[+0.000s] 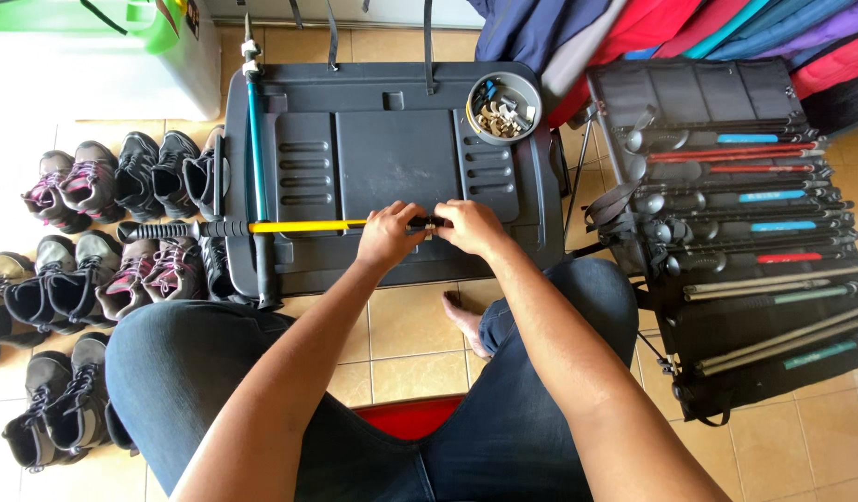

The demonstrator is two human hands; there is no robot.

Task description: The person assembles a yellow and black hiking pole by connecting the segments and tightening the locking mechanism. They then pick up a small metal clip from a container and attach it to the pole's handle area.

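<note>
The yellow trekking pole (303,226) lay across the near part of a dark grey plastic lid (392,158), with its black ribbed grip (164,230) sticking out over the left edge, above the shoes. Both hands met at the right end of the pole. The left hand (389,236) was closed around the shaft where the yellow part ends, and the right hand (469,226) was closed on a small black piece (427,223) at that end — the fingertips of the two hands almost touched each other. What exactly the black piece was could not be told.

A second pole with a teal shaft (255,139) lay on the left side of the lid and crossed the yellow one. A round metal bowl (504,108) with small metal parts stood at the far right corner of the lid.

To the right, many folded poles (745,195) lay in rows on a black mat (689,93). To the left, hiking shoes (122,177) stood in rows on the tiled floor (401,344). The person sat in blue jeans (187,372) — one bare foot (464,321) was visible under the lid's edge.
</note>
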